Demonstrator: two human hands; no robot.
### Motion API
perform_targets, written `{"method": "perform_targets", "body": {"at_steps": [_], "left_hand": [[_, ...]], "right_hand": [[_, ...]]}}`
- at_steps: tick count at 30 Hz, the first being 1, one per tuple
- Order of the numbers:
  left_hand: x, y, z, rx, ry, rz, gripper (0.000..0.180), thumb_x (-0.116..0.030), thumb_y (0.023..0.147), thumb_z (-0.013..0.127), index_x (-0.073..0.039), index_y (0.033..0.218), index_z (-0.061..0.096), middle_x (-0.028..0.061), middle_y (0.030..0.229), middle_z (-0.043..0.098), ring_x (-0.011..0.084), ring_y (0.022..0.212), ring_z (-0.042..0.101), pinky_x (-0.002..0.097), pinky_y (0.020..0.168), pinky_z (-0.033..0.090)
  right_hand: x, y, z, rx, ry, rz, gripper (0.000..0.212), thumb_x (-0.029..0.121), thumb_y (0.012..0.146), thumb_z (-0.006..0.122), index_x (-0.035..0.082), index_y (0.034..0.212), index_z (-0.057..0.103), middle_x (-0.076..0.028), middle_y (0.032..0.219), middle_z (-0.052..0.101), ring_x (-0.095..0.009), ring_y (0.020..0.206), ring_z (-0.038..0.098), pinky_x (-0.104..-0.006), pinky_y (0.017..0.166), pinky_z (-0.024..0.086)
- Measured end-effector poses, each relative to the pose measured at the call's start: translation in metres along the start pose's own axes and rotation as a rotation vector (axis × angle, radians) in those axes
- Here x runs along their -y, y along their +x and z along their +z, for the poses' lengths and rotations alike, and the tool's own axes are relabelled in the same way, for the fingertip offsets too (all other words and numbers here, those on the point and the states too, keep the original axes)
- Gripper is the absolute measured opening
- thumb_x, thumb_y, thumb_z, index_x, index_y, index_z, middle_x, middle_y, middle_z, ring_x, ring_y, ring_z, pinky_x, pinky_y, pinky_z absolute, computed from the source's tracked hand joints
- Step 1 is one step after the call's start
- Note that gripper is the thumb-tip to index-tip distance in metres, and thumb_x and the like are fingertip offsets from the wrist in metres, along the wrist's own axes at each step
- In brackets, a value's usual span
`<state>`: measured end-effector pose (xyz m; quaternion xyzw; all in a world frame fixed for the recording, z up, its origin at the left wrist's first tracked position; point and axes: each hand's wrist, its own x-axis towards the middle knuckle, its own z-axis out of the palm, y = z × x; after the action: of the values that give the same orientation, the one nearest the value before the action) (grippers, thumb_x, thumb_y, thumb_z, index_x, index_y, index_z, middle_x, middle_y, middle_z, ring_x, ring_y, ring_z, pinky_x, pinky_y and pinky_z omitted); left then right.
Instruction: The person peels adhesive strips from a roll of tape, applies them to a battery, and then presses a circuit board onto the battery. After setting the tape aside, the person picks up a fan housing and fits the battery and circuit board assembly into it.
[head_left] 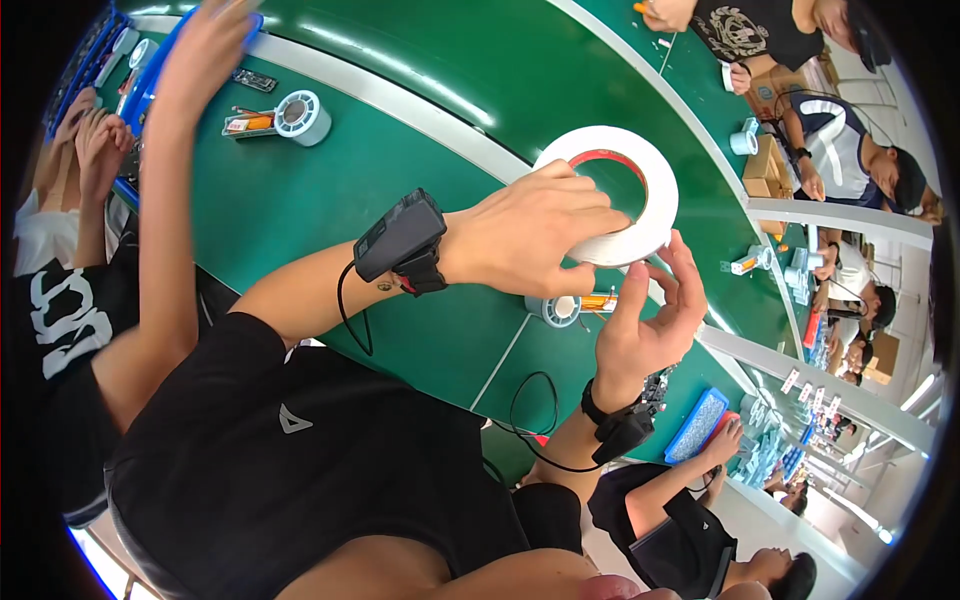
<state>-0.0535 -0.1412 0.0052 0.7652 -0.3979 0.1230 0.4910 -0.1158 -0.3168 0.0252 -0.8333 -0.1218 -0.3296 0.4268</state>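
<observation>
A large roll of white tape (655,190) with a red inner core is held up over the green workbench, between my two hands. My left hand (530,225) reaches in from the left and grips the near left side of the roll, some fingers at its central hole. At the lower right edge of the roll is my right hand (655,325), its thumb and fingertips closed against the rim. Whether a loose tape end lies between those fingertips is too small to tell. Each wrist carries a black strapped device with a cable.
Below the hands stands a light-blue round holder (560,308) with orange-labelled parts. A similar holder (302,117) is at the far left. A pale raised rail (400,95) borders the green conveyor. Co-workers sit close on both sides; one's blurred arm (170,190) reaches across at left. A blue tray (697,425) lies right.
</observation>
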Motion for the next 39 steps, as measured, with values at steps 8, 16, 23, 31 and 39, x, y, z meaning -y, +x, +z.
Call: {"method": "perform_targets", "body": {"at_steps": [8, 16, 23, 31, 39], "left_hand": [[-0.004, -0.002, -0.006, 0.016, 0.13, 0.031, 0.043, -0.019, 0.074, 0.069, -0.004, 0.114, 0.065, 0.0077, 0.088, 0.059, 0.0247, 0.084, 0.056, 0.0385, 0.087, 0.042], [-0.002, -0.001, -0.013, 0.033, 0.142, 0.036, 0.037, -0.03, 0.082, 0.067, -0.002, 0.105, 0.068, 0.0076, 0.084, 0.06, 0.0233, 0.084, 0.058, 0.0371, 0.086, 0.043], [0.0, -0.004, -0.009, 0.016, 0.224, -0.004, 0.039, -0.038, 0.085, 0.072, -0.003, 0.103, 0.068, 0.0075, 0.087, 0.063, 0.0248, 0.084, 0.06, 0.0377, 0.087, 0.045], [0.0, -0.006, -0.01, 0.01, 0.266, -0.024, 0.032, -0.03, 0.082, 0.073, -0.003, 0.099, 0.067, 0.0094, 0.088, 0.064, 0.026, 0.085, 0.061, 0.0374, 0.087, 0.046], [-0.008, -0.01, -0.005, -0.062, 0.146, -0.131, 0.039, -0.035, 0.076, 0.077, -0.002, 0.093, 0.065, 0.011, 0.081, 0.065, 0.0279, 0.079, 0.062, 0.039, 0.085, 0.046]], "right_hand": [[-0.002, 0.001, -0.011, 0.061, 0.019, 0.06, 0.04, -0.008, 0.084, 0.073, -0.004, 0.118, 0.053, -0.017, 0.114, 0.064, -0.017, 0.09, 0.061, -0.0282, 0.08, 0.052], [0.002, 0.007, -0.01, 0.065, 0.233, 0.32, 0.038, -0.007, 0.084, 0.075, -0.002, 0.115, 0.053, -0.009, 0.099, 0.064, -0.013, 0.085, 0.06, -0.0246, 0.077, 0.05], [-0.007, 0.012, -0.006, 0.099, 0.26, 0.356, 0.039, -0.005, 0.086, 0.074, -0.001, 0.12, 0.054, -0.009, 0.095, 0.065, -0.012, 0.085, 0.061, -0.0242, 0.077, 0.05], [-0.01, 0.018, -0.013, 0.214, 0.214, 0.466, 0.045, 0.0, 0.09, 0.071, -0.003, 0.13, 0.051, -0.014, 0.1, 0.07, -0.015, 0.086, 0.064, -0.0284, 0.08, 0.052], [-0.03, 0.019, -0.031, 0.42, 0.712, 0.719, 0.04, 0.013, 0.101, 0.06, -0.004, 0.134, 0.047, -0.021, 0.106, 0.071, -0.024, 0.095, 0.069, -0.0351, 0.088, 0.055]]}}
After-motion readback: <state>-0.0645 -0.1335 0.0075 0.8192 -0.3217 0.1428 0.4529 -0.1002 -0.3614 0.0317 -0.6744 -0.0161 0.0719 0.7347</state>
